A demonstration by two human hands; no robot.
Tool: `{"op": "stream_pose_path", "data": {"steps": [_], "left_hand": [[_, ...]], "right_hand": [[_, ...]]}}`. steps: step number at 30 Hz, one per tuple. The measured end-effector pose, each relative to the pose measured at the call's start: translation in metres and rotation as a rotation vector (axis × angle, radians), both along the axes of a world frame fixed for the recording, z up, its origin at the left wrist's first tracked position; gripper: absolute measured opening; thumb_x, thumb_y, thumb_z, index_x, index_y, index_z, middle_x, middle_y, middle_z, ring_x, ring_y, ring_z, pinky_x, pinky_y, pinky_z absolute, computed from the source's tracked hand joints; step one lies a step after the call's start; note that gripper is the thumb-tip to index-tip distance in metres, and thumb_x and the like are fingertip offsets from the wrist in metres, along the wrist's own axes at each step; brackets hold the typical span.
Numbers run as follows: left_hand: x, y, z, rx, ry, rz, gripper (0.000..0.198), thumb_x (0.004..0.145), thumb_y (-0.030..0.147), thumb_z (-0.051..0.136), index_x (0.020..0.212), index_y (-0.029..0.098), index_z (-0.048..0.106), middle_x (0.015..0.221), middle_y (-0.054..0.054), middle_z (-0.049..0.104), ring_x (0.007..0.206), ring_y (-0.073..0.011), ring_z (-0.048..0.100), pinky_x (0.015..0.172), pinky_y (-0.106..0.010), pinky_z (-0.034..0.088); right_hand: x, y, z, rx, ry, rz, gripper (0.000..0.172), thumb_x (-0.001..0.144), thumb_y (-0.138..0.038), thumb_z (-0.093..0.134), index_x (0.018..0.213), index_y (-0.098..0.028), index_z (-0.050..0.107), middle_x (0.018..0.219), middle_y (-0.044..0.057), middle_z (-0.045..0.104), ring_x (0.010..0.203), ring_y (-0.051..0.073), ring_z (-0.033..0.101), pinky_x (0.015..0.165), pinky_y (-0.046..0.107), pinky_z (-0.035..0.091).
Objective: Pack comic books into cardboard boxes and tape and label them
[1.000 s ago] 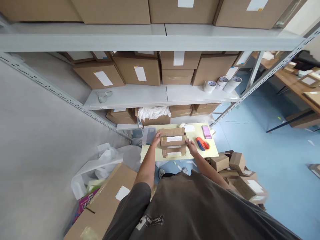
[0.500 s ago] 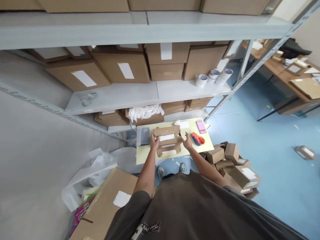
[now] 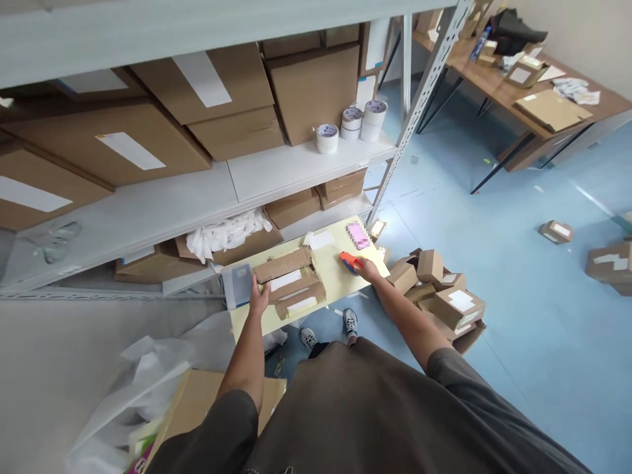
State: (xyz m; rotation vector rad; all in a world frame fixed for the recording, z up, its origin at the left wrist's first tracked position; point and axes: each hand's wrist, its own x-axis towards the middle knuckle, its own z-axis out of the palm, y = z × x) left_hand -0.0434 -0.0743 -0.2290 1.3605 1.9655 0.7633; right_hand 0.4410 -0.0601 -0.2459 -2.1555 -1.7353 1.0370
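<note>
On the small pale yellow table (image 3: pixel 326 309) lie cardboard boxes close together. My left hand (image 3: pixel 259 296) grips the left end of the farther cardboard box (image 3: pixel 276 268), thumb on top near its white label. A second cardboard box (image 3: pixel 313 293) with a label sits against its near side. Over to the right, my right hand (image 3: pixel 367 270) is closed round the orange and blue tape dispenser (image 3: pixel 349 259), which rests at table height; the hand covers its near end. A pink blurred item (image 3: pixel 358 235) lies just beyond the dispenser.
A metal shelf (image 3: pixel 187 204) with large cartons and tape rolls (image 3: pixel 326 138) stands beyond the table. Small boxes (image 3: pixel 447 289) are heaped on the floor at right. A large carton (image 3: pixel 197 395) is at lower left. A wooden desk (image 3: pixel 543 99) stands far right.
My right hand has left the box's right end, moved right and taken hold of the tape dispenser. My left hand stays at the box's left end. The view has turned right.
</note>
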Motion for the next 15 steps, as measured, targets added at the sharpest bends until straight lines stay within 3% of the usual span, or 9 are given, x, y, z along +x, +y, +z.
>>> {"op": "stream_pose_path", "data": {"steps": [5,8,11,15], "left_hand": [[0.005,-0.004,0.000,-0.072,-0.027,0.033,0.089,0.103,0.045,0.063,0.178,0.024,0.020,0.174,-0.010,0.047,0.157,-0.0271,0.048,0.130,-0.043,0.039],[0.008,-0.011,-0.004,-0.105,-0.025,0.060,0.086,0.103,0.046,0.062,0.177,0.026,0.023,0.174,-0.009,0.047,0.161,-0.0271,0.043,0.133,-0.043,0.033],[0.010,-0.017,-0.007,-0.116,-0.045,0.070,0.089,0.101,0.049,0.065,0.177,0.026,0.024,0.173,-0.010,0.047,0.162,-0.0285,0.042,0.133,-0.043,0.032],[0.012,-0.018,-0.005,-0.123,-0.074,0.080,0.093,0.098,0.050,0.069,0.176,0.024,0.026,0.174,-0.013,0.045,0.162,-0.0331,0.041,0.133,-0.048,0.032]], "right_hand": [[-0.009,0.000,-0.031,-0.097,0.026,0.074,0.034,0.092,-0.026,0.073,0.125,-0.016,0.073,0.122,0.018,0.077,0.108,0.030,0.068,0.093,0.036,0.047],[-0.021,0.005,-0.043,-0.131,-0.001,0.072,0.044,0.090,-0.030,0.078,0.130,-0.012,0.069,0.129,0.023,0.074,0.118,0.034,0.065,0.100,0.039,0.045],[-0.028,0.008,-0.048,-0.147,-0.049,0.038,0.046,0.094,-0.027,0.071,0.136,-0.008,0.065,0.132,0.028,0.071,0.124,0.036,0.064,0.108,0.044,0.041],[-0.024,0.009,-0.043,-0.121,-0.064,0.045,0.044,0.100,-0.022,0.056,0.142,-0.011,0.060,0.130,0.028,0.072,0.120,0.036,0.066,0.107,0.048,0.042]]}}
